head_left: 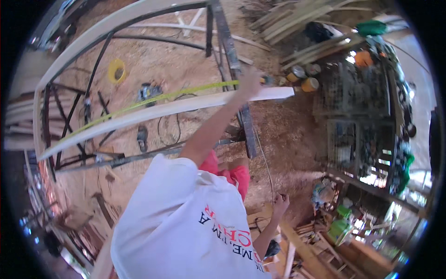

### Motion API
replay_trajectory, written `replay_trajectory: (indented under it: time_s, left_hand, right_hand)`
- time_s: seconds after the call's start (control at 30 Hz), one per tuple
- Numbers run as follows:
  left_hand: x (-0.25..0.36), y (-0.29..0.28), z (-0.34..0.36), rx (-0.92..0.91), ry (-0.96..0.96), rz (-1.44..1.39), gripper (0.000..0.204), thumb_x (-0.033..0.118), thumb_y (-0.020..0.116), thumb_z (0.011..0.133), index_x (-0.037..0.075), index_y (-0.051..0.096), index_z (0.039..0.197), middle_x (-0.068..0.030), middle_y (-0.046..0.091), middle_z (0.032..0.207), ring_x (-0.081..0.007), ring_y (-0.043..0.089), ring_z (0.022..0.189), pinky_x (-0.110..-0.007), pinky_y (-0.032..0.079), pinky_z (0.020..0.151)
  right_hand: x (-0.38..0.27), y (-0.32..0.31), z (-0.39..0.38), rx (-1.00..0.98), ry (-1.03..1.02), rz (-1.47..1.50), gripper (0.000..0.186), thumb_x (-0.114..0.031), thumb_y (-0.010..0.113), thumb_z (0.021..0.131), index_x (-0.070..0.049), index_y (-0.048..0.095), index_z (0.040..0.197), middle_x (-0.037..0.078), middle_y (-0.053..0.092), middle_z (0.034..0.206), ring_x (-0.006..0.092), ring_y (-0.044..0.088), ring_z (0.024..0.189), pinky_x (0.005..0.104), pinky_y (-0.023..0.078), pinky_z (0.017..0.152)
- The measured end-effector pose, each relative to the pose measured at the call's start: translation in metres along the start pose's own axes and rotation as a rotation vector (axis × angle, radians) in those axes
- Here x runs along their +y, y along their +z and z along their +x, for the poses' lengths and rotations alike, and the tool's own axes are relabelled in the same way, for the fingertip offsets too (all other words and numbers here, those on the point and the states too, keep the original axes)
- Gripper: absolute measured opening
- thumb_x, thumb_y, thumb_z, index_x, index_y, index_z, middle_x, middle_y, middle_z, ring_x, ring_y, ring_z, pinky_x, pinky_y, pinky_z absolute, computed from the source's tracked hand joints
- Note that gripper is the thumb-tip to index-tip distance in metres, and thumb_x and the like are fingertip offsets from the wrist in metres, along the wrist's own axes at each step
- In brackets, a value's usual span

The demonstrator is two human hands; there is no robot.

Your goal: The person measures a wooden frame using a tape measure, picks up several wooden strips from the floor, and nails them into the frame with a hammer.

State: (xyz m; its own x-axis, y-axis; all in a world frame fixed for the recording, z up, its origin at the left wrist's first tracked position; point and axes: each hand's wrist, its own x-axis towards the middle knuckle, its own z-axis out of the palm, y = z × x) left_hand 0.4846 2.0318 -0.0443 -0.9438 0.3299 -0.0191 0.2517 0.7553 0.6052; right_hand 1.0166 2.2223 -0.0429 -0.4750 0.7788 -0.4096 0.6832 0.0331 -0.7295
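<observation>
Head view: yellow bucket [113, 69] on the shaving-strewn ground, upper left; a dull, darkish content sits in it, kind not resolvable. Two small tins near the board's far end, one orange-yellow [310, 84]; contents not discernible.

Grip, left: left hand [250, 84] is motion-blurred, placed over the right-hand end of a pale board [186, 105], where a yellow measuring tape [200, 88] meets it. Cannot tell whether the fingers are clenched around the tape or only resting there. The tape runs along the board's far edge toward its left end. The board lies across a dark frame [227, 42].

Grip, right: right hand [280, 202] is low at the right, well apart from the board, fingers curled; cannot tell if anything is held. A thin cord [264, 158] passes close to it.

Surroundings: power tool [149, 90] beyond the board, second tool [142, 138] on the near side. Stacked timber [297, 23] at upper right. Left forearm crosses over the board, hiding part of it.
</observation>
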Motion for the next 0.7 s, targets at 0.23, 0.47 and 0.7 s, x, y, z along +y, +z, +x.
replay_trajectory:
  time_s: [0.23, 0.47, 0.7]
  left_hand:
    - [0.114, 0.089, 0.037, 0.034, -0.008, -0.092, 0.048, 0.05, 0.083, 0.081, 0.025, 0.074, 0.121, -0.0035, 0.067, 0.121, -0.0248, 0.06, 0.12, -0.051, 0.043, 0.099]
    - [0.152, 0.099, 0.057, 0.011, -0.01, -0.032, 0.049, 0.043, 0.083, 0.082, 0.023, 0.071, 0.125, -0.001, 0.076, 0.104, -0.0241, 0.073, 0.098, -0.042, 0.051, 0.09]
    - [0.132, 0.137, 0.058, 0.323, 0.179, -0.101, 0.05, 0.031, 0.081, 0.081, 0.021, 0.07, 0.129, -0.0018, 0.075, 0.111, -0.0252, 0.072, 0.102, -0.045, 0.055, 0.088]
  right_hand:
    - [-0.09, -0.036, 0.156, -0.216, -0.088, 0.097, 0.006, -0.003, 0.064, 0.092, -0.005, 0.059, 0.09, -0.002, 0.053, 0.077, 0.008, 0.05, 0.069, 0.0247, 0.041, 0.059]
    - [-0.273, 0.011, 0.261, -0.431, -0.324, 0.078, 0.016, -0.009, 0.069, 0.097, 0.0, 0.065, 0.109, 0.002, 0.059, 0.087, 0.0095, 0.055, 0.081, 0.0245, 0.047, 0.068]
    - [-0.387, 0.161, 0.251, -0.806, -0.923, -0.117, 0.019, -0.008, 0.072, 0.091, 0.001, 0.067, 0.107, 0.011, 0.07, 0.096, 0.0221, 0.068, 0.093, 0.034, 0.054, 0.085]
